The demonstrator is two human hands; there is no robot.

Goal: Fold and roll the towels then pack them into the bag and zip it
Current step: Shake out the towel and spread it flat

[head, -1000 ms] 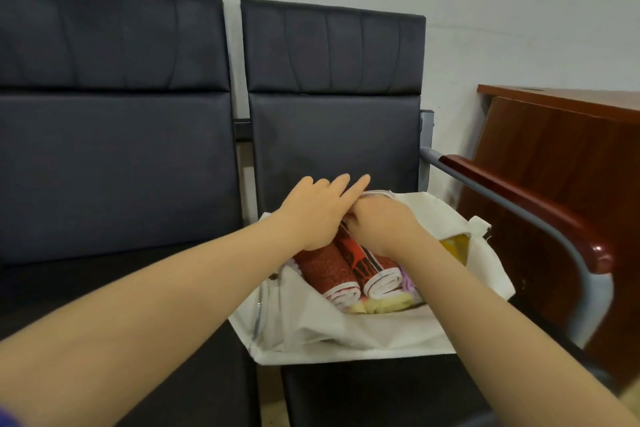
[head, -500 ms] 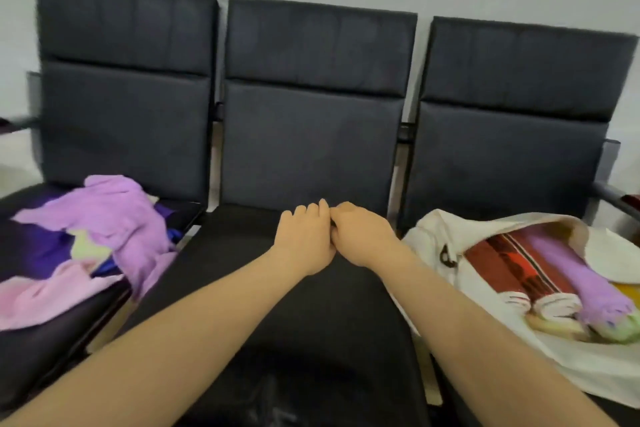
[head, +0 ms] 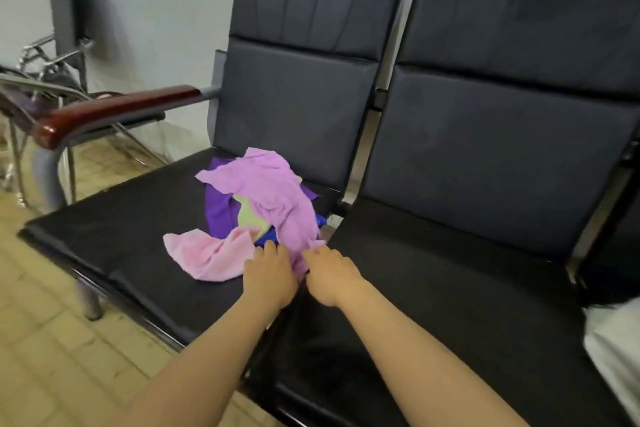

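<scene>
Loose heap of towels [head: 256,208] on the left seat [head: 114,239] of a black padded row, toward that seat's three o'clock side. Topmost, a lilac towel [head: 266,187], draped from the heap's twelve o'clock down to its five o'clock edge. Under it a dark purple towel [head: 220,215] at nine o'clock, a pale yellow-green towel [head: 250,220] at the centre, a sliver of bright blue towel [head: 266,236] at six o'clock. Spread flat toward seven o'clock, a pink towel [head: 207,255], reaching close to the seat's front edge.

Both bare forearms stretched in from six o'clock. Left hand [head: 269,276] palm-down at the heap's six o'clock edge, fingers [head: 266,248] bent onto the blue and pink cloth, tips hidden; cannot tell whether clenched on anything. Right hand [head: 330,279] just beside it at three o'clock, over the gap between the left seat and the middle seat [head: 467,305], fingers curled against the lilac towel's lower hem, that hem dipping between the two hands; cannot tell whether truly grasping it.

At nine o'clock of the heap, a red-brown wooden armrest [head: 114,111] on a grey metal frame. Beyond it, another dark chair [head: 65,10] against the pale wall. Beige tiled floor [head: 52,350] at eight o'clock. At the view's four o'clock edge, a patch of white fabric [head: 613,354], too cropped to identify.
</scene>
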